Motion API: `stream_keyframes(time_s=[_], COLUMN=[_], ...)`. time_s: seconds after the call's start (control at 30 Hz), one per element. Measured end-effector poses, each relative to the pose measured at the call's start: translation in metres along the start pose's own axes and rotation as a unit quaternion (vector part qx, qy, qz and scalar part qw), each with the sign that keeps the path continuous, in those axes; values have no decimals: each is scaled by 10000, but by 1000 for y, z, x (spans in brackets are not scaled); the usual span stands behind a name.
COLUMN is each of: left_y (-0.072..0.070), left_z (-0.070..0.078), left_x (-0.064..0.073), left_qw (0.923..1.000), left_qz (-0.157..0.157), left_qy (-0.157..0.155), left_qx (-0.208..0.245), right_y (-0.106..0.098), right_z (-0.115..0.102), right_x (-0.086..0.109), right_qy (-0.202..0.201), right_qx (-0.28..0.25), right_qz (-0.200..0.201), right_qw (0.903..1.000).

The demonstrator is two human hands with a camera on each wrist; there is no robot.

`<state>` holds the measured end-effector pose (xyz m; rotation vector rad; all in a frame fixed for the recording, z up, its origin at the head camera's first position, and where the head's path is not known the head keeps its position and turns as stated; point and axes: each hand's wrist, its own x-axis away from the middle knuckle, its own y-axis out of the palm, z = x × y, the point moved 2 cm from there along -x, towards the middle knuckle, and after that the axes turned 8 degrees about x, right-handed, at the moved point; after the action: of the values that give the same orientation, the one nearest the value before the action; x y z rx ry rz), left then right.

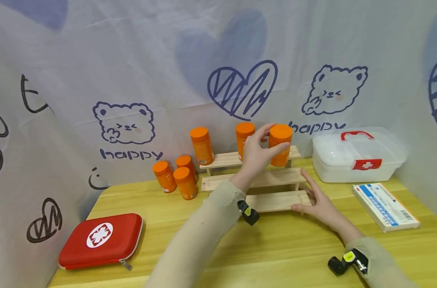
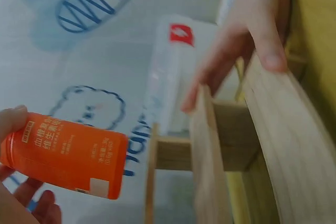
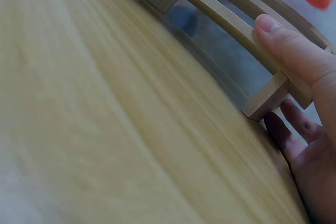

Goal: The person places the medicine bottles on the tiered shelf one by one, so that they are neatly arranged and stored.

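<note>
My left hand (image 1: 256,156) grips an orange bottle (image 1: 280,145) by its upper part, thumb on one side and fingers on the other. It is held above the right end of the top tier of a stepped wooden rack (image 1: 279,201). In the left wrist view the label of that bottle (image 2: 68,153) shows, with a gap between it and the rack. My right hand (image 1: 320,206) holds the rack's right end, its thumb on the lowest tier and other fingers beneath and behind. Two more orange bottles, one at left (image 1: 201,146) and one near the middle (image 1: 244,138), stand on the top tier.
Three orange bottles (image 1: 186,184) stand on the table left of the rack. A red first-aid case (image 1: 121,236) lies at the left front. To the right are a clear white medicine box (image 1: 340,160) with a red handle and a flat medicine carton (image 1: 385,206). A printed curtain (image 1: 182,52) hangs behind.
</note>
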<state>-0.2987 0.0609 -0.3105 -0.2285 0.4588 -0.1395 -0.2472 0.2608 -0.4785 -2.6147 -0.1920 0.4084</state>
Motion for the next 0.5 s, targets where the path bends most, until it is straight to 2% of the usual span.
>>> stream_keyframes(time_s=[0.13,0.2,0.37,0.5], left_y=[22,30,44,52], left_z=[-1,2,3,-4], left_x=[-9,-10,-17,-28], left_qw=[9986,9987,9987,9982], left_qz=[208,322,443,509], left_qy=[312,295,-213,-325], left_qx=[-374,-281,130,49], right_y=[-2,-1,-2,-2], right_z=[4,6,7,7], right_x=[2,2,0,-2], right_qy=[11,-27,-77,-72], right_qx=[-77,-129,-5,-58], right_qz=[-47,-57,46,62], right_qw=[10000,9999,10000,9999])
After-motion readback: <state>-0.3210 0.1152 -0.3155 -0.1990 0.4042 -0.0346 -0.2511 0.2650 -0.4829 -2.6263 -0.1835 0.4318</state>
